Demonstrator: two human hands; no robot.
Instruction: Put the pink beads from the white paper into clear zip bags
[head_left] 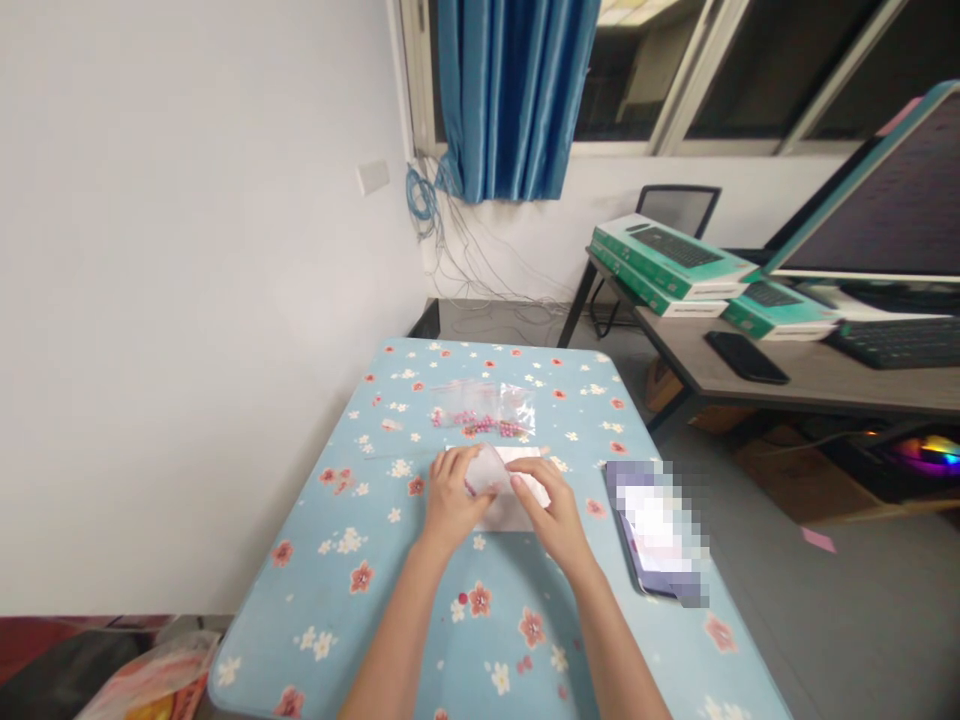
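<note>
My left hand (452,497) is closed around a small pale, curved sheet-like piece (487,472); whether it is paper or plastic I cannot tell. At the piece's right edge, the thumb and index finger of my right hand (553,508) pinch it. A white rectangular sheet (510,515) lies flat on the table under both hands. Just beyond them is a clear plastic bag (517,402), with a row of small pink bead-like pieces (480,424) in or on it.
The table (345,600) has a blue flowered cover. A phone or tablet (652,530), partly pixelated, lies at its right side. To the right, a desk (720,375) bears green keyboard boxes (667,255), a black phone (746,357), a keyboard (900,342) and a monitor (885,200).
</note>
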